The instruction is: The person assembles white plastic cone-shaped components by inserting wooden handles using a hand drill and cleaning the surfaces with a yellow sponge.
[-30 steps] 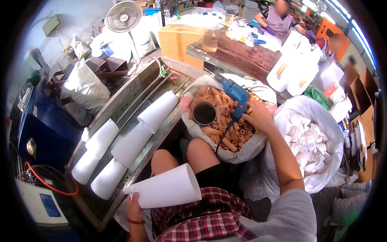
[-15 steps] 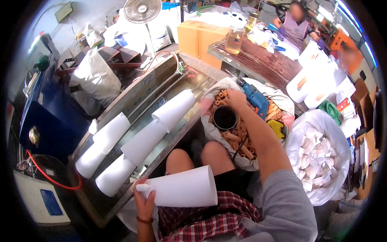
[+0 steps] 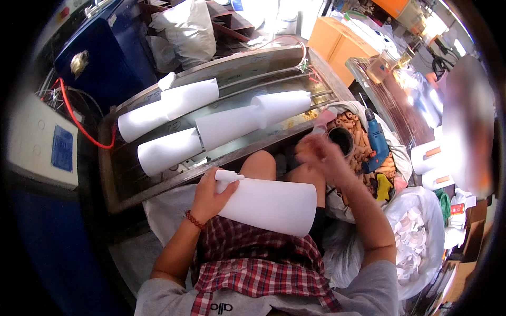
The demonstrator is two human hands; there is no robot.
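Across my lap lies a white tapered cylinder (image 3: 274, 206), its wide end to the right. My left hand (image 3: 210, 196) grips its narrow end, the thumb beside a small white stub (image 3: 227, 175) that sticks out there. My right hand (image 3: 322, 154) hangs above my knee, between the cylinder and a dark round cup (image 3: 341, 140). Motion smears its fingers, so what they hold, if anything, is hidden. The cup sits among tan tube-shaped pieces (image 3: 359, 138) in a white sack (image 3: 401, 167). On those pieces rest a blue power drill (image 3: 376, 138) and a yellow-and-black object (image 3: 383, 187).
Ahead stands a wooden-framed trough (image 3: 221, 134) with white cylinders (image 3: 226, 126) lying on its rods. A bag of white fragments (image 3: 414, 231) is at my right. Beyond are a cardboard box (image 3: 340, 45), a brown table (image 3: 377, 92) and a blurred person (image 3: 466, 126).
My right hand has drawn back from the cup toward the cylinder. My left hand still holds the cylinder, and the whole view has swung round. A blurred person now appears close at right.
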